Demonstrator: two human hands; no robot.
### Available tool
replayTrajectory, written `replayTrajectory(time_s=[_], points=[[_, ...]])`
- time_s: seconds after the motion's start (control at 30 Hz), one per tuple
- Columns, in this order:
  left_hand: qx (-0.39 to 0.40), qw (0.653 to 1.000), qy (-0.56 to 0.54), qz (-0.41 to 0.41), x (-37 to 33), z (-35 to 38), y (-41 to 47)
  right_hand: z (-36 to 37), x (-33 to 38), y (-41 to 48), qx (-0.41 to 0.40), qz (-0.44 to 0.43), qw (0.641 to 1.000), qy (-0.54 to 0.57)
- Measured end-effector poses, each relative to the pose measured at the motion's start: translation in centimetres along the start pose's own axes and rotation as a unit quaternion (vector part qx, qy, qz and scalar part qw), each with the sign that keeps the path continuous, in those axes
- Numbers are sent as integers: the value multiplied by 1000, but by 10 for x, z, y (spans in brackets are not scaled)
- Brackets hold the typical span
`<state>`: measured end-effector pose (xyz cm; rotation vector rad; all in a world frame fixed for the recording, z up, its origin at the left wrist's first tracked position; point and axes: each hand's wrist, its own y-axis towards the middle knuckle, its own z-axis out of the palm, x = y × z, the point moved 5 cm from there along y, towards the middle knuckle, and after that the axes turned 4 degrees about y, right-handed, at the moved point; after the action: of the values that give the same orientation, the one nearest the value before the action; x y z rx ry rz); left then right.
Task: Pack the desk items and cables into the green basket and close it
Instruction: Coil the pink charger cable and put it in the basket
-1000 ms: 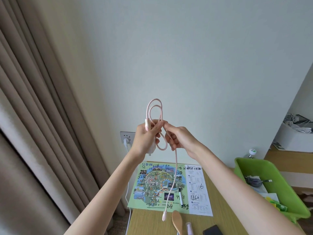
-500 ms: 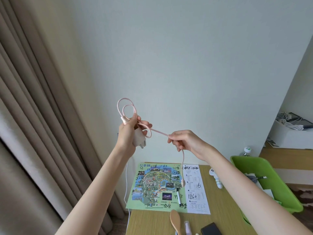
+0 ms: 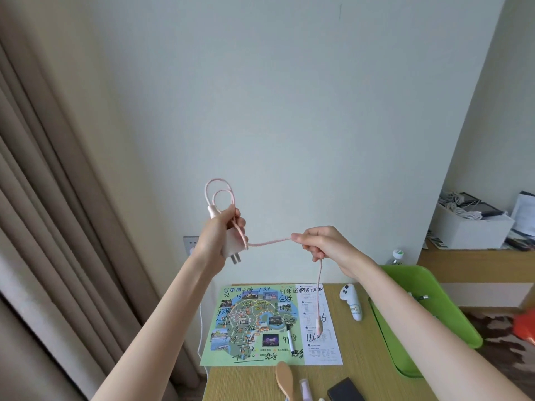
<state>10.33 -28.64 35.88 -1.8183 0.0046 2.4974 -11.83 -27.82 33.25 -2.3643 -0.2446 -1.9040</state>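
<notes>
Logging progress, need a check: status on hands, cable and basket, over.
Left hand grips white charger and pink cable loops. Right hand pinches cable, tail hanging above map. Green basket open at right, nothing blocking seen.

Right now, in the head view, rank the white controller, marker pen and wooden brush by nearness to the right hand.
From the right hand:
1. white controller, at the desk's back.
2. marker pen, on the map.
3. wooden brush, at the near edge.

Pink cable (image 3: 269, 242); white charger (image 3: 231, 246); green basket (image 3: 417, 280); map (image 3: 254, 322) green, blue, with black scribbles.
</notes>
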Motion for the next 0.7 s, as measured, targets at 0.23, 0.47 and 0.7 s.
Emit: replayTrajectory(time_s=[0.23,0.47,0.7], points=[[62,939,339,19,16,45,-13,-26,29,-26,33,-53,997,46],[180,910,373,-5,31,96,-30,-46,34,-45,-42,-72,997,1],[283,860,424,-11,55,128,-44,-58,42,-60,-47,-121,991,-25]])
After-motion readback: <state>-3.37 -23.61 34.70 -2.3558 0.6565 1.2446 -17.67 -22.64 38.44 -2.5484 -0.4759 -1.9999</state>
